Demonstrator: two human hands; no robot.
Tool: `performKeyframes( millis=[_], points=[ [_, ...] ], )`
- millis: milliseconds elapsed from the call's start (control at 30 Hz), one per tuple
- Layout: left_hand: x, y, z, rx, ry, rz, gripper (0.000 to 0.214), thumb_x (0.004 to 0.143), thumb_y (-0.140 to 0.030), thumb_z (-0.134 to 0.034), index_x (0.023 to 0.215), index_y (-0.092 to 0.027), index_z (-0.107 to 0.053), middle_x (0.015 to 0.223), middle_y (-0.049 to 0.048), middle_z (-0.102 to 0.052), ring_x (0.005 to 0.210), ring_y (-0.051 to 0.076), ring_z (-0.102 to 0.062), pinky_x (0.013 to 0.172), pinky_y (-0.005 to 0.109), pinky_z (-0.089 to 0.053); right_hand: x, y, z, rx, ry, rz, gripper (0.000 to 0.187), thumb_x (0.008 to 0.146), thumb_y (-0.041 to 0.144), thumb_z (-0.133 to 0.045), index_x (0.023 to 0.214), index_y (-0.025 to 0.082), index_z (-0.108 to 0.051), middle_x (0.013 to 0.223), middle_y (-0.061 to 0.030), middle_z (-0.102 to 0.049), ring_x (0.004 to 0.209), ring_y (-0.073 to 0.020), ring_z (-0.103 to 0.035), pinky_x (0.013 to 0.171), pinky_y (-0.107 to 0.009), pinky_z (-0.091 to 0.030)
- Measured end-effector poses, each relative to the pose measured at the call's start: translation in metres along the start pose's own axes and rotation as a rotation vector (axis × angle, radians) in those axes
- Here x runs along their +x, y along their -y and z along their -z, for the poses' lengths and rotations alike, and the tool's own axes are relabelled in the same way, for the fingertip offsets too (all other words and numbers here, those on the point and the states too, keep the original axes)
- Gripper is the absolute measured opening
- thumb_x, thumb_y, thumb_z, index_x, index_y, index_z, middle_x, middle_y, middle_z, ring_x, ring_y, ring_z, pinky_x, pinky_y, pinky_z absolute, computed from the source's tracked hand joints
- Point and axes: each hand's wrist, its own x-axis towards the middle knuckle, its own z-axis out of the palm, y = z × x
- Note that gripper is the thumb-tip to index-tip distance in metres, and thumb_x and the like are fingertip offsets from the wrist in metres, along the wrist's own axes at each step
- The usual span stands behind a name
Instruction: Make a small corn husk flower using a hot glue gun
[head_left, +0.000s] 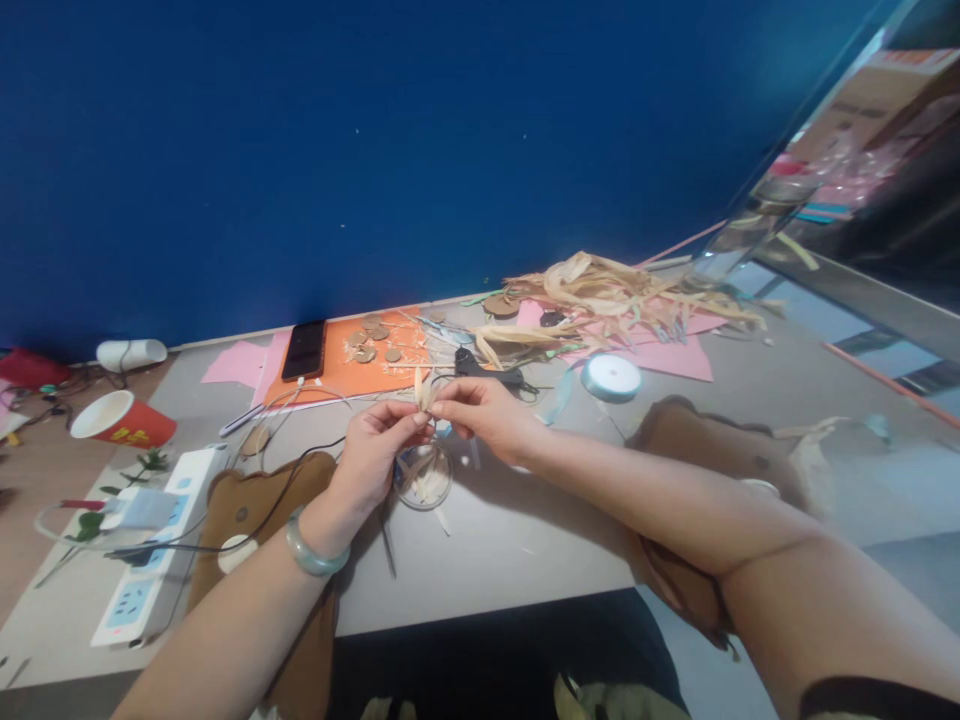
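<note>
Our left hand (379,447) and right hand (486,412) look pinched closed on a pale husk-like strip (418,388), near the round dish (424,507) on the worktop (517,550). We'd keep that grip light; dry stuff probably splits easily.

1. A small, narrow, pale straw-yellow strip of dry, husk-like material (419,386), its free end pointing up and away from the person.
2. Its near end is pinched between the fingertips of the left hand (375,440) and right hand (487,415), which partly hide it.
</note>
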Motion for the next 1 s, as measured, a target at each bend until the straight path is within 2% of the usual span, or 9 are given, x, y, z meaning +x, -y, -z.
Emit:
performKeyframes(
  millis=[200,433,700,1000],
  points=[
    [-0.0013,0.0010,-0.0015,0.021,0.011,-0.030,0.024,0.066,-0.028,-0.079,0.077,-0.014,-0.064,0.070,0.0024,-0.070,0.066,0.013,-0.066,0.068,0.025,-0.052,-0.0006,0.0022,-0.0013,-0.029,-0.061,0.000,0.019,0.071,0.031,-0.069,0.067,0.015,-0.059,0.050,0.0068,-0.049,0.044,-0.0047,-0.039,0.045,-0.020,-0.031],
    [-0.0034,0.0001,-0.0052,0.025,-0.011,-0.033,0.023,0.066,-0.027,-0.078,0.075,-0.015,-0.062,0.072,0.0020,-0.070,0.069,0.014,-0.069,0.070,0.027,-0.054,-0.0011,0.0021,-0.0027,0.028,-0.117,0.028,0.018,0.071,0.026,-0.067,0.064,0.016,-0.053,0.049,0.0079,-0.047,0.044,-0.0045,-0.039,0.046,-0.020,-0.029],
    [-0.0052,0.0002,-0.0048,0.105,-0.031,-0.036,0.024,0.065,-0.028,-0.079,0.077,-0.015,-0.064,0.072,0.0020,-0.070,0.068,0.013,-0.067,0.068,0.025,-0.054,-0.0039,0.0039,-0.0047,0.023,-0.103,-0.008,0.019,0.071,0.028,-0.066,0.063,0.016,-0.053,0.048,0.0076,-0.046,0.044,-0.0049,-0.037,0.046,-0.020,-0.029],
    [-0.0072,-0.0009,-0.0067,0.137,-0.046,-0.041,0.027,0.063,-0.032,-0.080,0.077,-0.015,-0.063,0.070,0.0027,-0.070,0.066,0.016,-0.069,0.067,0.029,-0.055,-0.0034,0.0019,-0.0047,0.044,-0.079,-0.030,0.019,0.071,0.028,-0.065,0.062,0.016,-0.053,0.046,0.0077,-0.045,0.043,-0.0046,-0.037,0.045,-0.020,-0.027]
  ],
)
